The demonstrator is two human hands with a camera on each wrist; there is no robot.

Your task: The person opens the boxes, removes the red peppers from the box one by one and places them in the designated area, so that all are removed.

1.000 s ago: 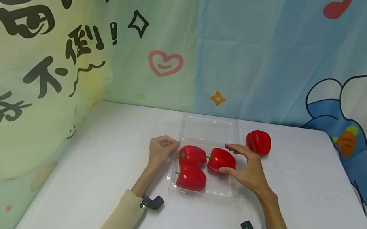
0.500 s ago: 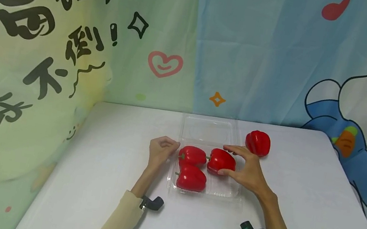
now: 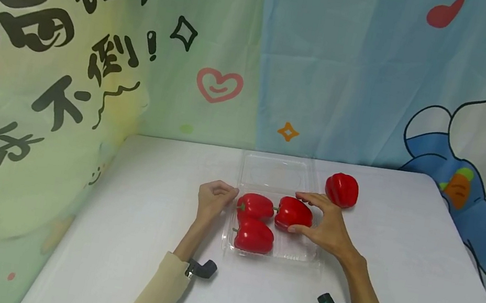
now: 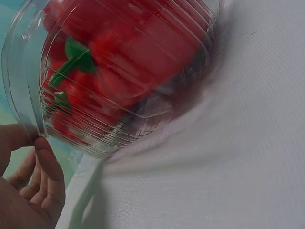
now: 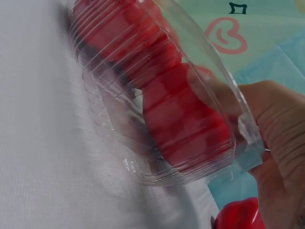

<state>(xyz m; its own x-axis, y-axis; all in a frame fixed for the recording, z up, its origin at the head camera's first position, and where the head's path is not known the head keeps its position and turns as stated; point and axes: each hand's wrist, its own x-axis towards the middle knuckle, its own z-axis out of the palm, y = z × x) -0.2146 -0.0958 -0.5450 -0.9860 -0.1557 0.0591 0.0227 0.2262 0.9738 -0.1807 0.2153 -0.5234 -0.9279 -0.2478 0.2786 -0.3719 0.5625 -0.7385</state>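
Observation:
A clear plastic clamshell container (image 3: 296, 252) stands on the table with its lid (image 3: 276, 171) laid back, away from the person. My left hand (image 3: 211, 199) pinches the container's left rim between thumb and fingers, as the left wrist view shows. Inside are three red bell peppers. One bell pepper (image 3: 255, 207) lies at the back left, and another bell pepper (image 3: 254, 236) at the front left. At the back right, my right hand (image 3: 330, 229) grips the third bell pepper (image 3: 293, 213), thumb on its near side and fingers on its far side. The fingertips' contact is partly hidden.
A further red bell pepper (image 3: 342, 190) lies outside the container, just beyond the right hand. White cloth covers the table (image 3: 147, 184). A printed curtain (image 3: 332, 70) hangs along its back and left sides.

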